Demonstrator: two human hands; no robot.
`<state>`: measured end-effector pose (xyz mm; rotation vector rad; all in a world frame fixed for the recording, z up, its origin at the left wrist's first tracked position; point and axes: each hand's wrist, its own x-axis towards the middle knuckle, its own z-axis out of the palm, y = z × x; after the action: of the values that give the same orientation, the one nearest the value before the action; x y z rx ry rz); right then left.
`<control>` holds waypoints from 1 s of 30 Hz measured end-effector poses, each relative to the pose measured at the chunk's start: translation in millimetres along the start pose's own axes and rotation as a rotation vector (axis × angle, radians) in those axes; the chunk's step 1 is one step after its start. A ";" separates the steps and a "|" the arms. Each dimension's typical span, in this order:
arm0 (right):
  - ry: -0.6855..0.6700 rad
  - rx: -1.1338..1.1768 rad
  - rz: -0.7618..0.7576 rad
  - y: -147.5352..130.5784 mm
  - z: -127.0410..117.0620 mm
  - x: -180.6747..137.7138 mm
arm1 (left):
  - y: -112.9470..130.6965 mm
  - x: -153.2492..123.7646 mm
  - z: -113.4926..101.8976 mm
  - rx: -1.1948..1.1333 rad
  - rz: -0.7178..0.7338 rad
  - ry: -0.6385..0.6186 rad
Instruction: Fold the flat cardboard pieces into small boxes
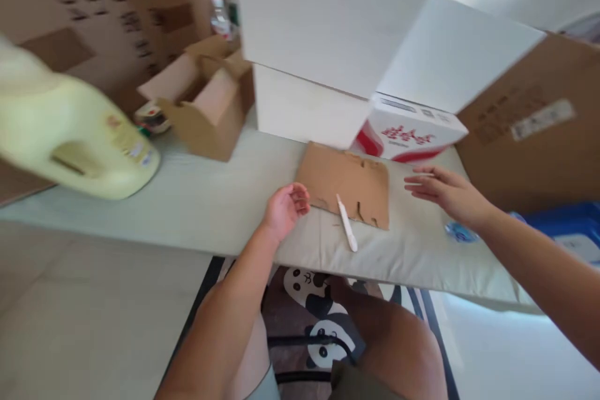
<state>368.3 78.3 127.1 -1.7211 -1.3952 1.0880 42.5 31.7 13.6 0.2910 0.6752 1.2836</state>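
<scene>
On the cloth-covered bench lies a flat piece of brown cardboard (337,178) with torn, notched edges. A slim white pen-shaped tool (347,224) rests across its front edge; its exact kind is not clear. My left hand (287,206) hovers by the cardboard's left front corner, palm partly up, fingers loosely curled and nothing in them. To the right of the cardboard, my right hand (440,190) is held out with fingers stretched and slightly apart, also without anything in it. Neither hand is seen gripping the cardboard or the tool.
A pale yellow jug (94,137) and an open brown carton (206,106) stand at the left. White boxes (309,106) and a red-and-white box (412,128) line the back. Blue crinkled plastic (462,232) and a blue package (567,231) lie at the right.
</scene>
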 end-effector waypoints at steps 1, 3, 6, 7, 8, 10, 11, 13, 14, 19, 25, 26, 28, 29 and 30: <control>-0.072 -0.065 -0.041 -7.9 21.6 2.3 | 5.6 -2.4 -3.9 -0.029 0.015 0.002; -0.218 -0.208 -0.153 -26.6 70.9 7.2 | 18.2 -5.9 -12.7 -0.093 0.080 0.028; -0.364 -0.443 -0.380 -60.8 156.4 10.2 | 36.5 -9.2 -26.2 -0.181 0.204 0.067; -0.400 -0.525 -0.467 -73.6 185.9 10.5 | 41.8 -9.8 -30.2 -0.196 0.232 0.071; -0.428 -0.602 -0.553 -87.0 215.1 11.2 | 46.7 -10.2 -33.9 -0.206 0.259 0.076; -0.464 -0.741 -0.697 -115.0 270.1 16.4 | 55.6 -10.8 -40.1 -0.220 0.296 0.082; -0.440 -0.788 -0.772 -128.9 295.1 21.8 | 59.7 -11.2 -42.7 -0.228 0.308 0.087; -0.352 -0.841 -0.973 -154.8 338.4 38.2 | 67.3 -12.5 -47.2 -0.246 0.320 0.102; -0.317 -0.867 -1.070 -166.4 356.0 48.2 | 70.7 -13.4 -49.1 -0.256 0.323 0.109; -0.404 -1.048 -1.231 -204.0 397.9 88.6 | 81.6 -18.3 -55.7 -0.285 0.338 0.106; -0.327 -1.164 -1.246 -190.5 358.4 81.6 | 83.0 -17.4 -63.5 -0.253 0.534 0.267; -0.312 -1.149 -1.261 -182.1 343.9 73.7 | 83.6 -18.4 -65.8 -0.220 0.634 0.389; -0.307 -1.100 -1.284 -162.0 308.5 49.7 | 86.4 -23.0 -71.6 -0.150 0.842 0.666; -0.308 -1.088 -1.298 -150.8 287.7 33.8 | 88.4 -26.3 -75.0 -0.119 0.925 0.784; -0.311 -1.083 -1.316 -139.3 265.1 16.0 | 90.5 -29.9 -78.5 -0.089 0.981 0.863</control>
<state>71.5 121.1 130.9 -0.6557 -2.9208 -0.2580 -79.9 15.9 12.0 -0.0557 1.2734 2.4223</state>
